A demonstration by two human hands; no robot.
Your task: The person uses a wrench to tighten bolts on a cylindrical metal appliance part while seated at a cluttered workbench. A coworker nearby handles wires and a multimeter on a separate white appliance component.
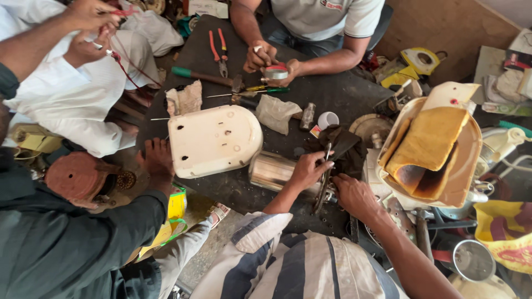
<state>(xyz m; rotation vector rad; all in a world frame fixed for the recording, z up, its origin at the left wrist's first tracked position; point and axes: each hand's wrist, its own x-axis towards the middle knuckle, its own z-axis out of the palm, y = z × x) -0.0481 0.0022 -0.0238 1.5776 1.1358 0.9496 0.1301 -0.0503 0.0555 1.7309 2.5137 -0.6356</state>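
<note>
My left hand (308, 169) is closed around a thin metal tool (323, 182) that points down at the right end of a shiny metal cylinder (270, 171) lying on the dark table (338, 94). On that same end my right hand (354, 195) grips the cylinder, its fingers touching the fittings there. A dark cloth (346, 145) lies just beyond both hands. My striped shirt fills the bottom of the view.
A white appliance base (213, 139) lies left of the cylinder, with another person's hand (158, 160) beside it. Opposite me, a person holds a tape roll (275, 72). Red-handled pliers (219, 51) and a hammer (202, 76) lie nearby. An open casing with scorched yellow padding (435, 148) stands at right.
</note>
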